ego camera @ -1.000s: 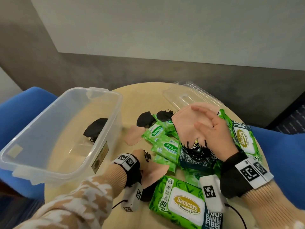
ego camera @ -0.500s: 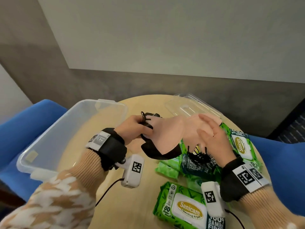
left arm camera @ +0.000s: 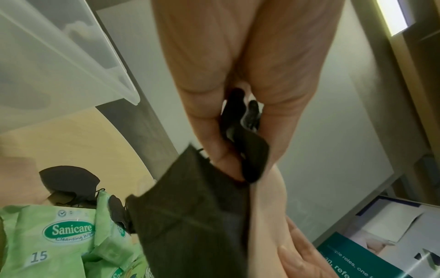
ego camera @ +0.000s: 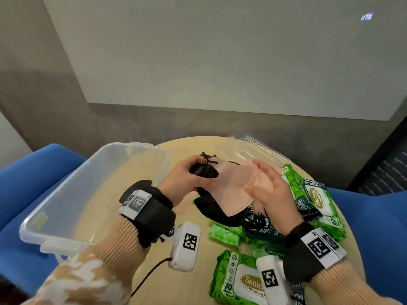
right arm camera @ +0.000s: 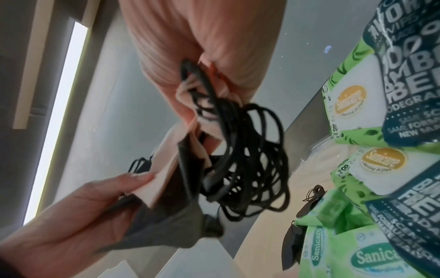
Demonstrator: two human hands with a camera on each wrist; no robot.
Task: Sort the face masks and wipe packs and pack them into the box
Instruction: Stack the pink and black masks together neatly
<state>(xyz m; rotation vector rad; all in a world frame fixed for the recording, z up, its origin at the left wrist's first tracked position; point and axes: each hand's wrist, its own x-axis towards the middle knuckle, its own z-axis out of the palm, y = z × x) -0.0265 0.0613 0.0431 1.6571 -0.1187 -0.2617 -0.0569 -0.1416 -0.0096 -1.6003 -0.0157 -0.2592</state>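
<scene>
head: left hand (ego camera: pixel 187 179) and right hand (ego camera: pixel 267 192) both grip stacked face masks (ego camera: pixel 233 190) above desk (ego camera: pixel 154 256), clear box (ego camera: pixel 72 194) left, wipe packs (ego camera: pixel 312 199) right | left wrist: fingers curled on black mask (left arm camera: pixel 197 216) | right wrist: fingers clutch mask ends, ear loops (right arm camera: pixel 247 169) dangling

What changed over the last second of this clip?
The left hand rose from the table with black and peach masks and brought them to the peach face masks in the right hand. The green wipe packs and clear plastic box stayed put.
</scene>
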